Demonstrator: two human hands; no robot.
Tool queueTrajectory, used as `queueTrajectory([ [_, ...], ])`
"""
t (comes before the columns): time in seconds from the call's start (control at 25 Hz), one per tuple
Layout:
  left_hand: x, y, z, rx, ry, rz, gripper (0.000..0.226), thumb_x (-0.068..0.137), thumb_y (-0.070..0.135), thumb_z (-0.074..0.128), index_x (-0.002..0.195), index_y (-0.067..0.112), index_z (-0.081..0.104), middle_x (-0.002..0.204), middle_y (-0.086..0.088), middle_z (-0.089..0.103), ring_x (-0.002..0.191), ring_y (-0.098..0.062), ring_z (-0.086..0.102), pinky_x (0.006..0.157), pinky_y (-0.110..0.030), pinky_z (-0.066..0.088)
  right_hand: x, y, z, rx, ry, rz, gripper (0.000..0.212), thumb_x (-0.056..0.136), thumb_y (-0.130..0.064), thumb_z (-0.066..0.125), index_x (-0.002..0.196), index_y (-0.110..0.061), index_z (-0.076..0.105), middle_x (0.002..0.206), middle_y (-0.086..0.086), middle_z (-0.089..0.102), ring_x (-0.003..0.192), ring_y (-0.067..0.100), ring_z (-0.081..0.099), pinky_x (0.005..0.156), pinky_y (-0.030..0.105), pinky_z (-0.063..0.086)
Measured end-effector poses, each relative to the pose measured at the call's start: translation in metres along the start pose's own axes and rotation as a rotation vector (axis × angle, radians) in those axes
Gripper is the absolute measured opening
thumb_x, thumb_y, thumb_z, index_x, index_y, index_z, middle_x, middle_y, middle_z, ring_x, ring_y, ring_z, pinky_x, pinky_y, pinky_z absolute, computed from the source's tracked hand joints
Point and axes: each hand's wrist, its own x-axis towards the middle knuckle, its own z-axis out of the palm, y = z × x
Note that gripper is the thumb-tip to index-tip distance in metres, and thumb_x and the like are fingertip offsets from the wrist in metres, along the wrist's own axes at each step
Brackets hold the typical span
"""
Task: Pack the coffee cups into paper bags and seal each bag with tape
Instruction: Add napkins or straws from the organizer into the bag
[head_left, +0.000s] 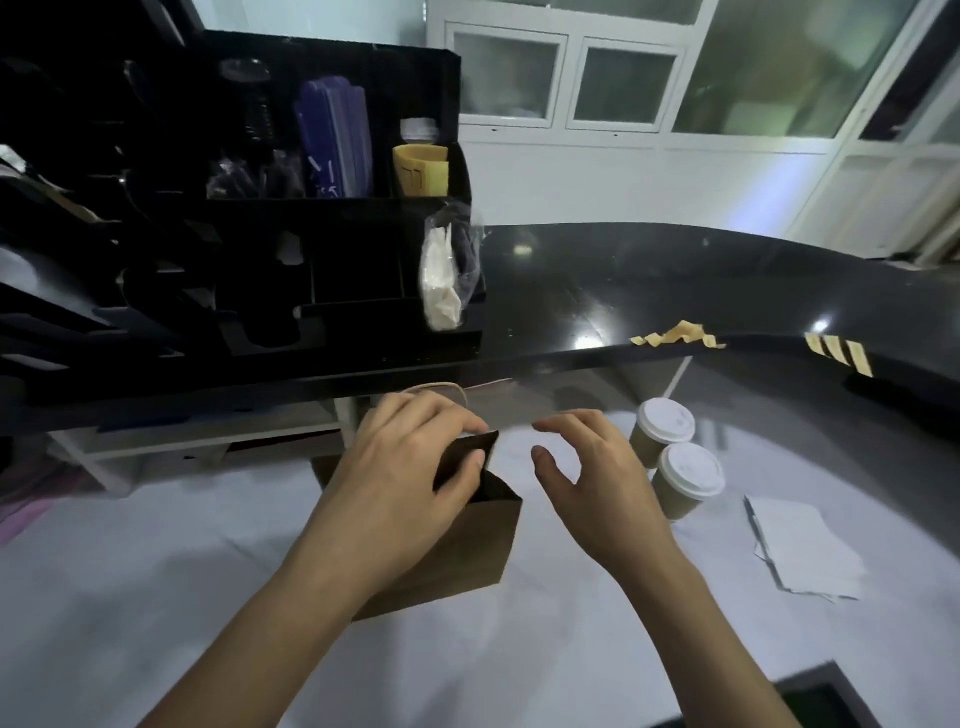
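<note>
I see my left hand (415, 457) pinching the top edge of one brown paper bag (467, 551), which stands on the white table. My right hand (592, 478) hovers just beside the bag, fingers loosely curled and holding nothing. Two lidded coffee cups (688, 478) stand right of it, touching each other. Tape strips (839, 351) hang from the black counter (623, 280) beyond; I cannot count them surely.
</note>
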Motion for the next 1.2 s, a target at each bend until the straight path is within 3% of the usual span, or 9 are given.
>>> queueTrajectory([
  [0.24,0.015,0.047,0.041,-0.023,-0.069,0.101,0.022,0.096,0.041,0.052,0.115,0.035,0.062,0.115,0.021,0.053,0.115,-0.003,0.04,0.096,-0.022,0.037,-0.02,0.048,-0.033,0.008,0.074,0.073,0.026,0.095,-0.031,0.068,0.121,-0.028,0.068,0.123,-0.011,0.061,0.11,0.011,0.058,0.086,0.022,0.047],
  [0.44,0.031,0.092,0.087,-0.083,-0.141,0.173,0.02,0.098,0.039,0.053,0.113,0.033,0.065,0.112,0.019,0.057,0.111,-0.005,0.045,0.095,-0.026,0.041,-0.041,0.107,-0.064,0.001,0.12,0.145,0.024,0.093,-0.028,0.068,0.117,-0.027,0.068,0.121,-0.008,0.062,0.109,0.019,0.06,0.087,0.036,0.052],
  [0.68,0.053,0.144,0.147,-0.131,-0.234,0.23,0.019,0.094,0.034,0.058,0.111,0.029,0.066,0.11,0.016,0.059,0.105,-0.01,0.049,0.092,-0.032,0.047,-0.06,0.178,-0.1,-0.005,0.141,0.239,0.024,0.094,-0.029,0.067,0.118,-0.029,0.067,0.113,-0.012,0.061,0.101,0.015,0.061,0.088,0.036,0.051],
  [0.96,0.066,0.179,0.216,-0.175,-0.333,0.2,0.034,0.09,0.046,0.044,0.116,0.035,0.063,0.112,0.023,0.059,0.107,-0.006,0.049,0.095,-0.025,0.042,-0.075,0.256,-0.119,-0.025,0.112,0.371,0.021,0.095,-0.032,0.063,0.116,-0.031,0.067,0.113,-0.016,0.062,0.099,0.008,0.058,0.09,0.031,0.048],
  [1.2,0.073,0.194,0.264,-0.208,-0.412,0.133,0.024,0.096,0.037,0.056,0.119,0.036,0.063,0.113,0.023,0.06,0.112,0.0,0.045,0.098,-0.023,0.04,-0.083,0.325,-0.105,-0.11,0.016,0.497,0.015,0.091,-0.032,0.068,0.105,-0.027,0.064,0.1,-0.012,0.063,0.092,0.016,0.061,0.081,0.034,0.048],
])
